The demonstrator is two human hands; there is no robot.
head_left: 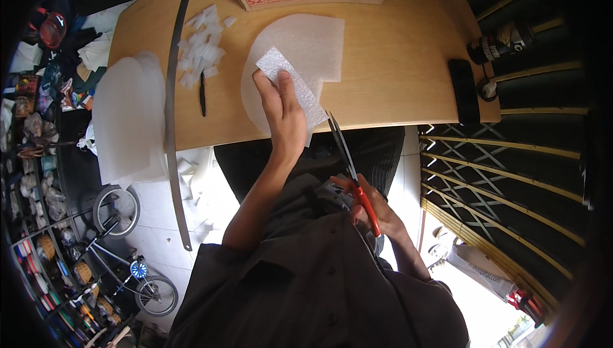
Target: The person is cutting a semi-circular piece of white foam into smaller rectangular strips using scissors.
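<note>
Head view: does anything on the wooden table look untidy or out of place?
Yes. Small white foam offcuts lie scattered loosely near a black pen, and a stack of foam sheets overhangs the table at its left edge.

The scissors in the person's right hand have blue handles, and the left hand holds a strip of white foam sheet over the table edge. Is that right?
Not quite. The head view shows that the scissors in the right hand have red handles, not blue. The rest stands: the left hand holds a strip of white foam sheet over the edge of the wooden table.
</note>
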